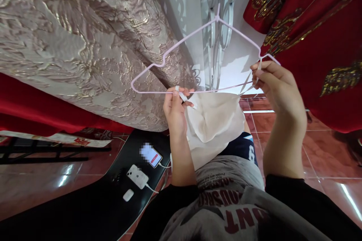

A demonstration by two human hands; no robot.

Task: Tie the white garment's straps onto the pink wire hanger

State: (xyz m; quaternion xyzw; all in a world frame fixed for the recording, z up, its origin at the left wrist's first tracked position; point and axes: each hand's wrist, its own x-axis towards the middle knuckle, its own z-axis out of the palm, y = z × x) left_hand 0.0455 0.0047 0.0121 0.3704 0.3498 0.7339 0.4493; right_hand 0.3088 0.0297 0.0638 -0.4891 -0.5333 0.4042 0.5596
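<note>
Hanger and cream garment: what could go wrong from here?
The right strap, pinched by the right hand at the hanger's notch, might slip off if released early.

The left strap, in the left hand, sits near the bottom bar, off the other notch, so the cream garment could hang lopsided.

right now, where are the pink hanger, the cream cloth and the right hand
Pink hanger [217,19], head view: on the joint at its top.
Cream cloth [213,116], head view: on its creased upper part.
Right hand [281,86], head view: on the back of the hand.
</note>
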